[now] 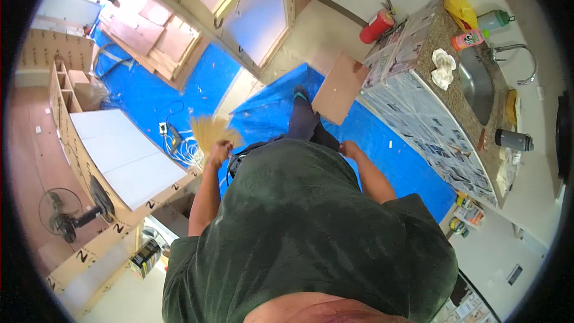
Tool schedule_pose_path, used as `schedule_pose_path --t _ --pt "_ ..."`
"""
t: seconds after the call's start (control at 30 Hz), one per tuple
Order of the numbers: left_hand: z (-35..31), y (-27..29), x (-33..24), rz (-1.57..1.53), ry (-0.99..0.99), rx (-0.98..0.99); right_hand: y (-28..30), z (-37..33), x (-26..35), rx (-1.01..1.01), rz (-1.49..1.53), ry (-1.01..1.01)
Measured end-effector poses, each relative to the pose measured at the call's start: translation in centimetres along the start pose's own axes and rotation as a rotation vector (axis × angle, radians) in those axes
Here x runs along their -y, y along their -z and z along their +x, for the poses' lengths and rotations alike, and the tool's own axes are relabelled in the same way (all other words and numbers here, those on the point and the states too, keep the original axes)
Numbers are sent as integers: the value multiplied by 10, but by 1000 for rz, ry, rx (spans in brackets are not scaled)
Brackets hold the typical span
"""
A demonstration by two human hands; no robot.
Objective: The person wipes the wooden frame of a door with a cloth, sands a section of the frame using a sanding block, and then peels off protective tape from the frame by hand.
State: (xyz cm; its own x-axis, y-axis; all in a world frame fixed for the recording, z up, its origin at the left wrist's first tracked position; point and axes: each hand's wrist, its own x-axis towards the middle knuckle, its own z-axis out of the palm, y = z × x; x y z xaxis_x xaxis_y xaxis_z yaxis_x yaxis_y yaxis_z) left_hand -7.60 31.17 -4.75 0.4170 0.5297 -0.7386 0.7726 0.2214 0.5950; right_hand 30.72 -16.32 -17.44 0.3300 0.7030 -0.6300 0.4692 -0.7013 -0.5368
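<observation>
In my left hand (221, 152) is a soft broom, its straw-coloured bristles (210, 131) fanned out just beyond my fingers, over the blue tarp (209, 84). The fingers are closed round it; its handle is hidden from me. My right hand (348, 148) hangs low beside my right thigh, its fingers mostly out of sight, so I cannot tell whether they hold anything. Ahead of that hand, apart from it, a thin brown board (339, 88) sits near my legs and the paper-covered counter (418, 107). One foot (300, 93) stands on the tarp.
White cables (188, 152) and a power tool (174, 139) lie left of the broom. A white-topped cabinet (125, 149) and fan (69, 221) stand at left. Wood sheets (140, 30) are stacked far left. A fire extinguisher (376, 27) stands by the counter with the sink (476, 84).
</observation>
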Motion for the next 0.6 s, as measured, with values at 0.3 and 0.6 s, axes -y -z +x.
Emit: schedule_pose_path --t 0.3,0.6 --pt "96 39 -102 380 -117 88 74 136 33 -166 348 -94" --pt "80 9 -326 407 -307 -94 264 304 163 -536 442 243"
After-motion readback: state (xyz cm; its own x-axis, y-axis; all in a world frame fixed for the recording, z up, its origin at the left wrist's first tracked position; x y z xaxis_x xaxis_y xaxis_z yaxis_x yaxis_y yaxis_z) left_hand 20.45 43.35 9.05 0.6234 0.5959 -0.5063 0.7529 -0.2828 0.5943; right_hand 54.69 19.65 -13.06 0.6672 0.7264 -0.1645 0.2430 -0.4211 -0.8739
